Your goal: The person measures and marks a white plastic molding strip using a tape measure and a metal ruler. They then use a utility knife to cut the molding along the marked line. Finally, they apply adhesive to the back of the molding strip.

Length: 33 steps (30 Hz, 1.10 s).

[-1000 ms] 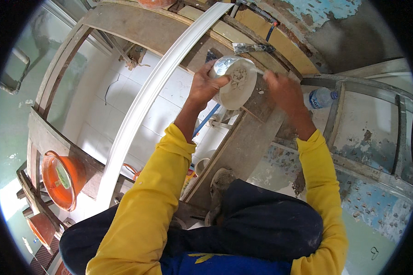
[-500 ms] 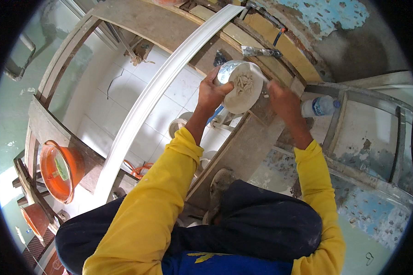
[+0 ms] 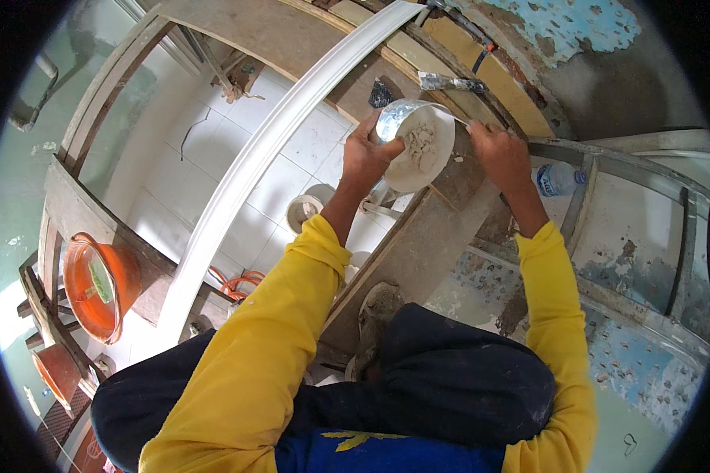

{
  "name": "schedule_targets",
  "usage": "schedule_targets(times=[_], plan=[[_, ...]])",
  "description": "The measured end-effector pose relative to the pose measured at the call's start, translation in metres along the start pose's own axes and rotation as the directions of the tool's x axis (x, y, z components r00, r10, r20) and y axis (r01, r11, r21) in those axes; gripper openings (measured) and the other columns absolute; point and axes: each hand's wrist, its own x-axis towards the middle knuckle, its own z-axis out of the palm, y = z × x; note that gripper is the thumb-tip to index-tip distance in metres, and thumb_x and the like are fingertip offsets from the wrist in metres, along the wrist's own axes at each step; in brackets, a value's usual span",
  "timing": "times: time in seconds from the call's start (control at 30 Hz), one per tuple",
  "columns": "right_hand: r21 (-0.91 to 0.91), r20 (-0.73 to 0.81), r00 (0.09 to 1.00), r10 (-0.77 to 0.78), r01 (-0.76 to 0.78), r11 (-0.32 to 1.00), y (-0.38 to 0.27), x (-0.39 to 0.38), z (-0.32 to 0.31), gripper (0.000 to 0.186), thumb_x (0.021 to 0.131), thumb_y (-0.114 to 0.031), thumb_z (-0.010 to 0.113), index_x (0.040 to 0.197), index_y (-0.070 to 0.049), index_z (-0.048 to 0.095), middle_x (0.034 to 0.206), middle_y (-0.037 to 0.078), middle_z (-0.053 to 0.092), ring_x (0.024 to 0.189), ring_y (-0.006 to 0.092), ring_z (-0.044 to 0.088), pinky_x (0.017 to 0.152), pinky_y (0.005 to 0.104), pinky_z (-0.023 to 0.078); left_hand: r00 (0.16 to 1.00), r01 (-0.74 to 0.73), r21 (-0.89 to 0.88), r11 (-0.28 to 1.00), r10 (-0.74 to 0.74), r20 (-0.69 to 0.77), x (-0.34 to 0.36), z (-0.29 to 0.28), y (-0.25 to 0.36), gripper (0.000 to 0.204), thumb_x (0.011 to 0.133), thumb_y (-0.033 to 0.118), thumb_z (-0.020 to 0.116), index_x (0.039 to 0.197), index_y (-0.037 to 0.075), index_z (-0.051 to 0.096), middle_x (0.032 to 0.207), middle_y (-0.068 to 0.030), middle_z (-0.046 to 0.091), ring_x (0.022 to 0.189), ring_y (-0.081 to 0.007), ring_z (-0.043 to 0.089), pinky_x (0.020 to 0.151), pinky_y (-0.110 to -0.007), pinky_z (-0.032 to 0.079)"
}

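My left hand grips the near left rim of a round white tub, thumb over the edge. The tub is tilted toward me, and lumpy, pale, plaster-like paste lies inside. My right hand is closed at the tub's right side. From its fingers a thin pale tool runs to the tub's far rim; its kind cannot be made out. Beyond the tub, a putty knife with a smeared blade rests on the planks, near a small dark blade-like piece.
A long white moulding crosses the wooden planks on my left. White floor tiles show below through the gap. An orange bucket hangs or stands at far left. A water bottle lies by a metal frame on the right.
My right hand has moved a little right and up, away from the tub's side, and the thin tool shows more at the far rim. My left hand keeps its hold.
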Motion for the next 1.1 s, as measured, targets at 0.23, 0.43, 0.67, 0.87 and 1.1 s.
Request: schedule_targets(times=[0.23, 0.43, 0.67, 0.87, 1.1], plan=[[0.046, 0.114, 0.991, 0.071, -0.077, 0.996, 0.007, -0.017, 0.030, 0.020, 0.109, -0.027, 0.057, 0.106, -0.008, 0.064, 0.085, 0.027, 0.069, 0.080, 0.0453, 0.072, 0.067, 0.0596, 0.055, 0.994, -0.082, 0.166, 0.983, 0.093, -0.060, 0.005, 0.008, -0.006, 0.070, 0.080, 0.013, 0.086, 0.144, -0.002, 0.064, 0.128, -0.0120, 0.076, 0.111, -0.0182, 0.072, 0.099, -0.033, 0.057], [0.004, 0.134, 0.990, -0.036, 0.035, 0.999, -0.001, -0.018, 0.016, 0.021, 0.107, -0.028, 0.058, 0.114, -0.011, 0.066, 0.090, 0.023, 0.074, 0.077, 0.0444, 0.074, 0.062, 0.0593, 0.058, 0.998, -0.008, 0.176, 0.984, 0.019, -0.059, 0.000, 0.013, 0.000, 0.070, 0.083, 0.008, 0.083, 0.149, 0.000, 0.060, 0.129, -0.0127, 0.075, 0.113, -0.0185, 0.071, 0.098, -0.031, 0.056], [0.091, 0.006, 1.000, 0.001, -0.001, 0.996, 0.003, -0.007, 0.040, 0.019, 0.104, -0.020, 0.059, 0.116, -0.007, 0.067, 0.092, 0.025, 0.073, 0.080, 0.0504, 0.072, 0.070, 0.0610, 0.057, 0.999, -0.046, -0.097, 0.994, 0.044, -0.023, -0.011, 0.020, 0.002, 0.061, 0.088, 0.003, 0.076, 0.146, 0.000, 0.062, 0.127, -0.0087, 0.074, 0.112, -0.0175, 0.070, 0.102, -0.033, 0.055], [0.344, 0.072, 0.986, 0.151, -0.167, 0.924, -0.049, -0.035, 0.041, 0.023, 0.109, -0.025, 0.054, 0.111, -0.005, 0.066, 0.095, 0.030, 0.071, 0.089, 0.0550, 0.068, 0.077, 0.0615, 0.055, 0.993, -0.025, -0.220, 0.975, -0.002, -0.122, -0.022, 0.008, -0.019, 0.057, 0.091, 0.003, 0.075, 0.147, 0.001, 0.060, 0.131, -0.0106, 0.072, 0.115, -0.0193, 0.070, 0.102, -0.035, 0.056], [0.271, 0.093, 0.965, 0.247, -0.263, 0.926, -0.058, -0.043, 0.035, 0.023, 0.110, -0.026, 0.053, 0.111, -0.005, 0.063, 0.092, 0.028, 0.071, 0.090, 0.0530, 0.069, 0.075, 0.0606, 0.055, 0.999, 0.003, -0.203, 0.979, -0.013, -0.046, -0.029, 0.025, -0.010, 0.069, 0.096, 0.015, 0.081, 0.154, 0.003, 0.047, 0.138, -0.0147, 0.065, 0.123, -0.0233, 0.066, 0.102, -0.038, 0.058]])
